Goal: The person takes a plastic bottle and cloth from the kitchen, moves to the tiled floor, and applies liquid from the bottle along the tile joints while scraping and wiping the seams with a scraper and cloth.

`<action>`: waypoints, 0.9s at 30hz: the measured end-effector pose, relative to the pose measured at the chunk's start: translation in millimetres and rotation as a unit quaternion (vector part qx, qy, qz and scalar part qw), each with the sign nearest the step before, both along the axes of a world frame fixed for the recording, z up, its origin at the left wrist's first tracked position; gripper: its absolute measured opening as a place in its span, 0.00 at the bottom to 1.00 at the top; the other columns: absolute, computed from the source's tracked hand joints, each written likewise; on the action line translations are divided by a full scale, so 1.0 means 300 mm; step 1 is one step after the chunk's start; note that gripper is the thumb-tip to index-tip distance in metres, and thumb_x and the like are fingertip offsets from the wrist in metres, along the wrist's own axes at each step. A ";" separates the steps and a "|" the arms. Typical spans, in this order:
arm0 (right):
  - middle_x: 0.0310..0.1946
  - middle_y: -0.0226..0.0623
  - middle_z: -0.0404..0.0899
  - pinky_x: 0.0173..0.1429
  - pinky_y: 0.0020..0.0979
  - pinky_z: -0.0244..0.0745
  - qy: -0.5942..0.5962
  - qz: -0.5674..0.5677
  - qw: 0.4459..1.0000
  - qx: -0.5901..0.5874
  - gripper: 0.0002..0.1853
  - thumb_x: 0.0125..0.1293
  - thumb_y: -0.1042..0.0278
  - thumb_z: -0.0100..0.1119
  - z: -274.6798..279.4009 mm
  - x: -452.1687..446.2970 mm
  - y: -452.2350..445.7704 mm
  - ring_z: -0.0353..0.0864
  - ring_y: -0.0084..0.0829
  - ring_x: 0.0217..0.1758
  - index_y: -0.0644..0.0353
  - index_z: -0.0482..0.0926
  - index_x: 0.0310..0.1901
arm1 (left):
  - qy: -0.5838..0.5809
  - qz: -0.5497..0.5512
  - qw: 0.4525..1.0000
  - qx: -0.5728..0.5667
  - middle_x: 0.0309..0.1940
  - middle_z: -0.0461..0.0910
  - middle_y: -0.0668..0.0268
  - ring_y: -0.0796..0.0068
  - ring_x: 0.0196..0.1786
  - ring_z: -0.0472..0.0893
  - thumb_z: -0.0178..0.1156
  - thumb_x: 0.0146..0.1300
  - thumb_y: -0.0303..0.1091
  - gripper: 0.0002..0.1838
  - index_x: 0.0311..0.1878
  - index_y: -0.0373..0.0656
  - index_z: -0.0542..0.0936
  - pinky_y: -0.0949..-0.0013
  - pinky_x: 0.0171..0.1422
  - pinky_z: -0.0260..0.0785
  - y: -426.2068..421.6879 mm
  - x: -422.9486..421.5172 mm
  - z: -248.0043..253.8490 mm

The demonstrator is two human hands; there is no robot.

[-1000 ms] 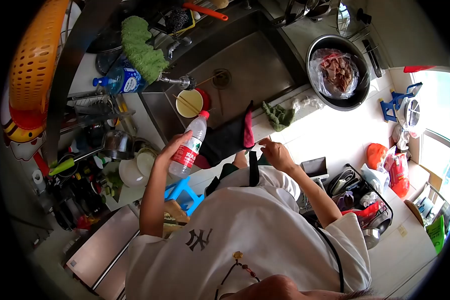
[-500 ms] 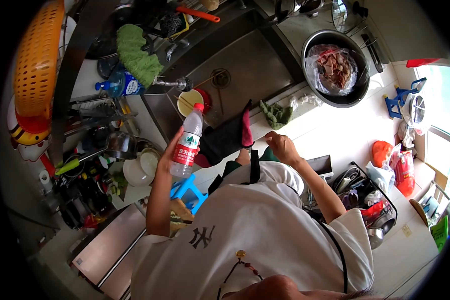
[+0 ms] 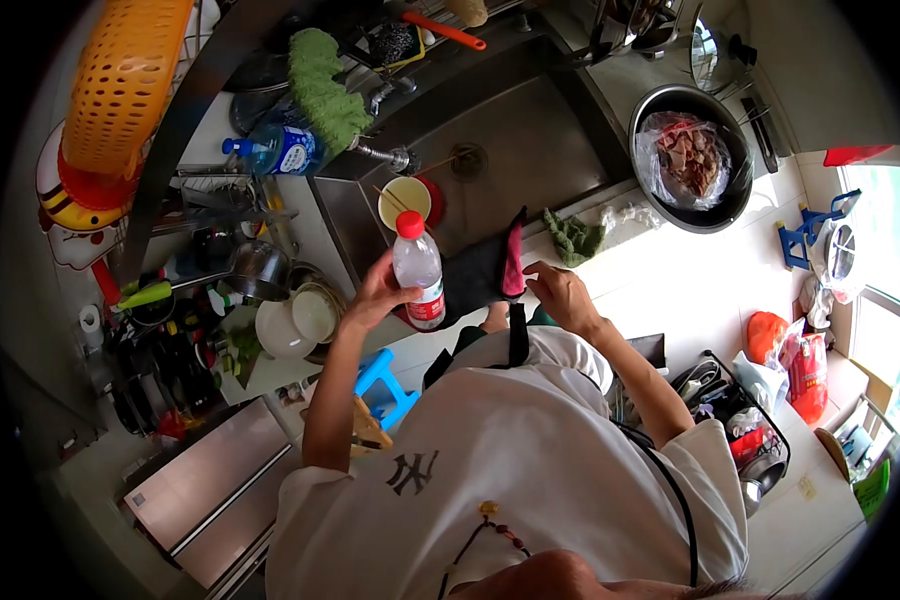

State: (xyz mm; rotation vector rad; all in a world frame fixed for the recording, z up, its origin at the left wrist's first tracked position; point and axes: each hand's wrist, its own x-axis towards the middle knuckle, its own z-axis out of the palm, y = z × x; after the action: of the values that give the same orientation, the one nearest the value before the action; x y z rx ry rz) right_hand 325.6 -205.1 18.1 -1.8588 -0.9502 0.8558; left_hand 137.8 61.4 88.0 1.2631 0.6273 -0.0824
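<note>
My left hand point(image 3: 378, 293) is wrapped round a clear plastic bottle point(image 3: 418, 262) with a red cap and a red-and-white label. The bottle is capped and looks nearly upright, at the sink's near side. Past its cap, a pale yellow bowl point(image 3: 404, 200) with chopsticks across it sits in the sink point(image 3: 530, 130). My right hand point(image 3: 562, 298) hovers off to the right, apart from the bottle, its fingers loosely bent and a little apart. I see nothing in it. Near it are a dark cloth with a pink edge point(image 3: 513, 270) and a green rag point(image 3: 574, 237).
On the right of the counter stands a metal basin point(image 3: 638, 150) with bagged meat. A blue detergent bottle point(image 3: 280, 150) and a green fluffy cloth point(image 3: 320, 85) are left of the faucet. Dishes point(image 3: 282, 330) are stacked at left, above a blue stool point(image 3: 395, 398).
My left hand has brought the bottle rightward and tipped its cap toward me. My right hand's fingers have loosened and spread slightly. The whole view has shifted a little.
</note>
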 end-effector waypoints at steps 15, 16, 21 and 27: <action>0.43 0.38 0.72 0.49 0.33 0.73 0.091 0.096 0.944 0.303 0.23 0.52 0.62 0.73 0.372 -0.059 0.224 0.75 0.36 0.45 0.62 0.80 0.49 | -0.074 -0.101 0.965 0.231 0.56 0.76 0.65 0.68 0.58 0.76 0.77 0.41 0.28 0.39 0.61 0.46 0.72 0.65 0.63 0.68 -0.134 0.021 0.159; 0.43 0.38 0.72 0.51 0.34 0.72 0.097 0.102 0.942 0.304 0.23 0.52 0.62 0.73 0.372 -0.066 0.217 0.74 0.37 0.45 0.62 0.80 0.49 | -0.099 -0.113 0.952 0.268 0.56 0.75 0.65 0.67 0.58 0.75 0.77 0.40 0.28 0.40 0.61 0.46 0.72 0.65 0.63 0.68 -0.133 0.021 0.163; 0.46 0.39 0.74 0.56 0.37 0.69 0.154 0.173 0.907 0.353 0.21 0.51 0.60 0.75 0.412 -0.064 0.230 0.74 0.38 0.49 0.61 0.80 0.44 | -0.094 -0.248 0.933 0.245 0.58 0.72 0.63 0.66 0.60 0.73 0.74 0.32 0.29 0.43 0.60 0.44 0.72 0.63 0.64 0.65 -0.139 0.029 0.171; 0.27 0.32 0.80 0.52 0.36 0.69 0.306 0.288 0.863 0.280 0.10 0.54 0.70 0.70 0.426 -0.111 0.264 0.78 0.36 0.32 0.60 0.76 0.25 | -0.037 -0.313 0.922 0.224 0.51 0.77 0.63 0.67 0.58 0.75 0.74 0.34 0.33 0.37 0.56 0.43 0.75 0.62 0.62 0.65 -0.196 0.080 0.203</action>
State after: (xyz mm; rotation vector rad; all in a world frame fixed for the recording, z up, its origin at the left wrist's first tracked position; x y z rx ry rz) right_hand 292.3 -126.0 146.0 -0.7160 -1.1786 1.2558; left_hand 161.9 2.7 149.0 1.8712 0.1508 -0.4394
